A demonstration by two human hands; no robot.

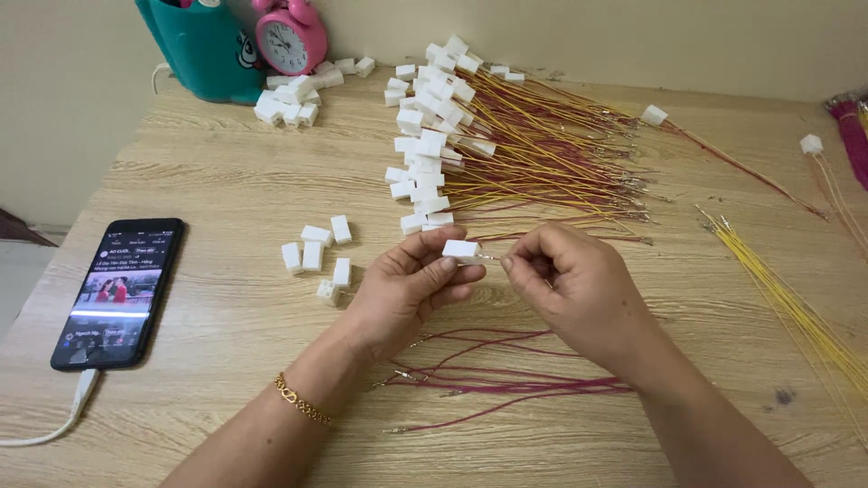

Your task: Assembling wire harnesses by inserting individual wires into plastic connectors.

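Observation:
My left hand [409, 287] pinches a small white plastic connector block [461, 248] between thumb and fingers above the wooden table [208, 181]. My right hand [568, 285] pinches a thin wire whose metal tip [488, 258] touches the block's right end. The rest of that wire is hidden by the hand. Loose dark-red wires [506, 380] lie on the table under my wrists. A gold bracelet [301, 402] circles my left wrist.
Several loose white blocks [318, 255] lie left of my hands. A big pile of finished blocks with red and yellow wires [506, 145] lies behind. Yellow wires [787, 298] lie at right. A charging phone [119, 291] lies at left; a pink alarm clock [289, 36] and teal holder [206, 45] stand at the back.

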